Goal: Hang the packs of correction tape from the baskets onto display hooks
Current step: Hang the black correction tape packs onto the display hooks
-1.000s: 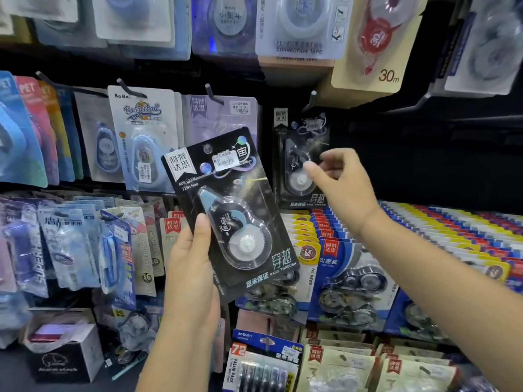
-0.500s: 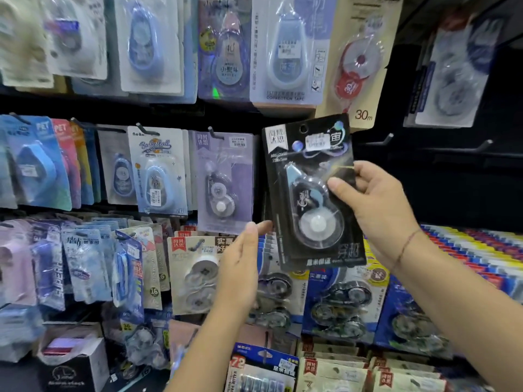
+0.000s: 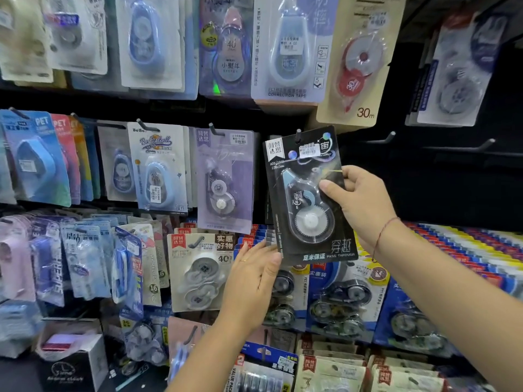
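Right hand (image 3: 359,199) pinches black pack (image 3: 308,193) edge, lining its hole onto hook (image 3: 297,133); left hand (image 3: 254,275) flat-fingered, apparently steadying bottom corner.

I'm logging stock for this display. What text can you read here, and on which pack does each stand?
"PASS THROUGH": black pack, held by the right hand.
"CORRECTION TAPE": pale blue pack.
"30m": tan pack.
"BoBo", "Basketball": white pack.
"PET": blue pack.
"40": grey pack.
The price stickers are too small to read.
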A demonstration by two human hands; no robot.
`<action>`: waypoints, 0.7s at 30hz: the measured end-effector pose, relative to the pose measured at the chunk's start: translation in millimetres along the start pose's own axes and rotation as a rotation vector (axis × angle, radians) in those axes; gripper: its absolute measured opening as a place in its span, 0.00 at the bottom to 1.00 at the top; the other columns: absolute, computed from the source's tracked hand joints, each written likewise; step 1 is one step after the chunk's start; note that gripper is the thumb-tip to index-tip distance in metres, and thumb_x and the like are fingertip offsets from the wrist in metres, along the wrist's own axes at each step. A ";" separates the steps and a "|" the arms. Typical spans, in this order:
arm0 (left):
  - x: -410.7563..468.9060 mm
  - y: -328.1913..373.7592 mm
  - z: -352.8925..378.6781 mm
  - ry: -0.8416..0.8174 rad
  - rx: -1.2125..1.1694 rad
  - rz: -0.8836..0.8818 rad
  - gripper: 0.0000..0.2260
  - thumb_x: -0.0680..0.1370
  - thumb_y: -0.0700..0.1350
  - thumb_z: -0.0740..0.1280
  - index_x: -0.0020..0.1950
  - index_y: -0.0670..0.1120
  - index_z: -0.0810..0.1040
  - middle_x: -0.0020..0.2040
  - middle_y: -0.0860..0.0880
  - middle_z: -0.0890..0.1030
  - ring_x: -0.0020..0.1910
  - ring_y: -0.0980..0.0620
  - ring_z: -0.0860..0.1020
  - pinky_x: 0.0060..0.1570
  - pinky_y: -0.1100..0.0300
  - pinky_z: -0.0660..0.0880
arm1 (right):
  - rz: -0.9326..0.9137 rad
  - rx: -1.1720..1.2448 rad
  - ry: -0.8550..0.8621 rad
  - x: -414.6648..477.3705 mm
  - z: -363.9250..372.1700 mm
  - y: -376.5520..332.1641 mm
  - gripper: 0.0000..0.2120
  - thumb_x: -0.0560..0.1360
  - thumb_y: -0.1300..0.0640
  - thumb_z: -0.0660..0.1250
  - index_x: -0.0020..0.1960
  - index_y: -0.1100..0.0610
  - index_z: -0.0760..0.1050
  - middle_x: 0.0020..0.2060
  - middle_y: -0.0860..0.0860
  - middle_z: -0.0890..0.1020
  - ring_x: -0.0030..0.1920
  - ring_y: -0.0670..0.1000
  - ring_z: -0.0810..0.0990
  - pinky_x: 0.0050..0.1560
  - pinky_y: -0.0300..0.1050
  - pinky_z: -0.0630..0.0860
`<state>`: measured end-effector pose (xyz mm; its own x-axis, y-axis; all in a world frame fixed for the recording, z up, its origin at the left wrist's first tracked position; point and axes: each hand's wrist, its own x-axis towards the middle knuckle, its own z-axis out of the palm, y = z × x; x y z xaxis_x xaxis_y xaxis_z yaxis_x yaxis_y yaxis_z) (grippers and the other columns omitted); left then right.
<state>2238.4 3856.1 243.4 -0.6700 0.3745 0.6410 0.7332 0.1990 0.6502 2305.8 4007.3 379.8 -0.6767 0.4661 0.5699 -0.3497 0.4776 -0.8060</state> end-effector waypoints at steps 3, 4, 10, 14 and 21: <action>-0.7 -0.1 -0.1 0.010 -0.014 0.010 0.14 0.76 0.74 0.42 0.48 0.81 0.66 0.53 0.83 0.66 0.64 0.81 0.60 0.74 0.66 0.50 | 0.061 0.021 0.022 12.5 5.4 9.3 0.04 0.77 0.61 0.68 0.45 0.53 0.77 0.43 0.51 0.85 0.46 0.52 0.85 0.54 0.55 0.81; -0.8 0.0 0.1 0.014 -0.003 0.019 0.15 0.76 0.74 0.41 0.49 0.81 0.67 0.53 0.83 0.66 0.65 0.80 0.60 0.74 0.68 0.49 | 0.091 0.035 0.034 18.4 8.5 12.5 0.04 0.77 0.61 0.68 0.45 0.53 0.77 0.44 0.52 0.85 0.47 0.53 0.85 0.54 0.56 0.81; -3.1 -6.0 6.3 0.041 -0.020 0.033 0.27 0.76 0.74 0.39 0.60 0.67 0.71 0.60 0.75 0.68 0.67 0.79 0.59 0.74 0.69 0.47 | 0.218 0.112 0.148 59.9 35.3 35.2 0.08 0.77 0.63 0.67 0.42 0.53 0.75 0.43 0.54 0.82 0.48 0.56 0.82 0.57 0.57 0.79; -3.4 -9.6 10.6 0.070 -0.023 0.039 0.25 0.76 0.73 0.39 0.60 0.68 0.70 0.59 0.76 0.68 0.68 0.77 0.60 0.75 0.68 0.48 | 0.239 0.107 0.193 75.9 51.3 56.1 0.02 0.77 0.61 0.67 0.47 0.56 0.76 0.43 0.52 0.81 0.45 0.52 0.80 0.49 0.46 0.79; -0.3 -11.9 12.4 0.115 -0.030 0.074 0.29 0.78 0.72 0.40 0.60 0.63 0.75 0.55 0.78 0.69 0.66 0.76 0.63 0.74 0.70 0.48 | 0.224 0.079 0.233 91.5 62.4 73.7 0.07 0.76 0.58 0.69 0.52 0.57 0.74 0.44 0.49 0.78 0.45 0.48 0.77 0.49 0.42 0.74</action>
<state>2231.3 3864.9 230.4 -0.6240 0.2806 0.7293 0.7789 0.1471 0.6097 2177.8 4038.7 362.5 -0.5793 0.7150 0.3914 -0.2649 0.2890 -0.9200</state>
